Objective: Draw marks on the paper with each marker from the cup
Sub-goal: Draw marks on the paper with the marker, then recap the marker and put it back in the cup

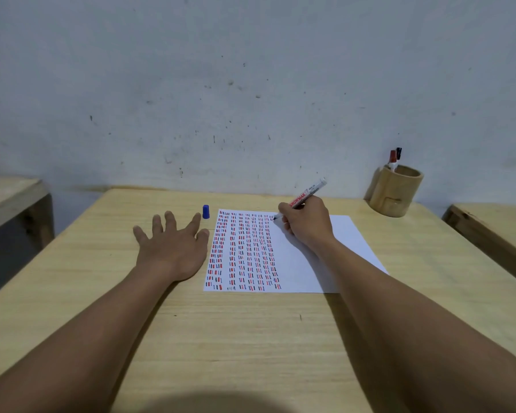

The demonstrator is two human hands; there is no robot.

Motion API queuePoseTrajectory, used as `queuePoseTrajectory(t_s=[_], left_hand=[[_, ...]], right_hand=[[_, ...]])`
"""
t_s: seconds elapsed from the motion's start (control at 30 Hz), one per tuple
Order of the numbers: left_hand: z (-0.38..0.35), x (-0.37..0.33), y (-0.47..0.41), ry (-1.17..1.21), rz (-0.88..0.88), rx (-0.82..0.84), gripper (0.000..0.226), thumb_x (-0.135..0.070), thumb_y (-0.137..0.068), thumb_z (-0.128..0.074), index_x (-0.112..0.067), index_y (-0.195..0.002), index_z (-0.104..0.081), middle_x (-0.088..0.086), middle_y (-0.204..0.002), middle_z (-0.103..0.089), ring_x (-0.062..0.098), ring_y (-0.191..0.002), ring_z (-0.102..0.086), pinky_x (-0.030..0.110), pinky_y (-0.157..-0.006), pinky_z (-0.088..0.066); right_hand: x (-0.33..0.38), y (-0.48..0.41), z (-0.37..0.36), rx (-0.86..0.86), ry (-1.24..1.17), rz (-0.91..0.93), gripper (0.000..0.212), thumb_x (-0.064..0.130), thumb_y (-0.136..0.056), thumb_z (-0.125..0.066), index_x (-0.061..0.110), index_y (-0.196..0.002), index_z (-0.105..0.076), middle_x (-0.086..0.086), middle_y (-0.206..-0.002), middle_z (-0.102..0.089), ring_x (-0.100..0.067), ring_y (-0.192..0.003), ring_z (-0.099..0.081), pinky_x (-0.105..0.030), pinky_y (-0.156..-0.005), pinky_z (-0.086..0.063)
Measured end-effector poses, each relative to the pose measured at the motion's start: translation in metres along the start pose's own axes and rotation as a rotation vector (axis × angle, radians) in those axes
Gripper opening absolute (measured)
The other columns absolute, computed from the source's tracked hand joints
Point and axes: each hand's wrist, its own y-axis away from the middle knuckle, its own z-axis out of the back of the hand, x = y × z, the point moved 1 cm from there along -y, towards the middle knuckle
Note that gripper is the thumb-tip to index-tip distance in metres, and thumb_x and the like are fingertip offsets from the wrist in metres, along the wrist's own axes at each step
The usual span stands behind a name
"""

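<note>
My right hand (306,223) grips the marker (307,195), tip touching the paper (325,251) at its far edge, while my left hand (173,248) lies open, fingers spread, on the desk (236,338) just left of the paper.
</note>
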Motion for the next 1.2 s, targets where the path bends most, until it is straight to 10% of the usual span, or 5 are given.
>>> queuePoseTrajectory(t_s=[0.33,0.47,0.6,0.93,1.2], left_hand=[[0.001,-0.001,0.001,0.064,0.02,-0.008,0.062,-0.055,-0.099,-0.013,-0.04,-0.159,-0.009,0.013,-0.169,-0.003,0.035,-0.155,0.003,0.062,-0.119,0.005],[0.012,-0.005,-0.006,0.241,0.078,-0.209,0.055,-0.043,-0.1,-0.031,-0.022,-0.151,-0.034,0.011,-0.146,-0.052,0.036,-0.139,-0.04,0.059,-0.115,-0.023],[0.024,-0.011,-0.021,0.398,-0.079,-0.304,0.054,-0.029,-0.101,-0.042,-0.022,-0.154,-0.033,0.011,-0.132,-0.061,0.034,-0.123,-0.055,0.044,-0.093,-0.046],[0.023,-0.009,-0.029,0.401,-0.149,-0.355,0.02,-0.018,-0.097,-0.059,-0.016,-0.11,-0.074,0.005,-0.103,-0.076,0.027,-0.094,-0.067,0.037,-0.078,-0.053],[0.065,-0.06,0.008,1.012,-0.071,-0.302,0.013,-0.013,-0.086,-0.066,-0.017,-0.094,-0.076,-0.004,-0.077,-0.069,0.013,-0.06,-0.055,0.021,-0.052,-0.04]], right_hand=[[0.003,0.002,0.004,-0.032,-0.086,-0.026,0.026,0.025,-0.081,-0.065,0.002,-0.073,-0.073,-0.006,-0.067,-0.075,-0.025,-0.065,-0.071,-0.041,-0.07,-0.059],[0.008,-0.001,0.01,-0.065,-0.205,-0.073,0.03,0.028,-0.076,-0.064,0.002,-0.085,-0.073,-0.006,-0.068,-0.071,-0.019,-0.051,-0.06,-0.047,-0.066,-0.06],[0.014,0.0,0.017,-0.039,-0.243,-0.082,0.023,0.03,-0.081,-0.067,0.007,-0.085,-0.071,-0.004,-0.067,-0.066,-0.019,-0.048,-0.054,-0.041,-0.059,-0.053],[0.02,0.012,0.026,0.094,-0.522,-0.15,0.016,0.017,-0.091,-0.061,0.004,-0.081,-0.066,-0.004,-0.066,-0.057,-0.017,-0.051,-0.05,-0.026,-0.048,-0.046],[0.041,0.035,0.04,0.17,-0.662,-0.199,0.011,0.018,-0.088,-0.07,0.009,-0.083,-0.073,0.001,-0.063,-0.059,-0.011,-0.049,-0.051,-0.022,-0.049,-0.047]])
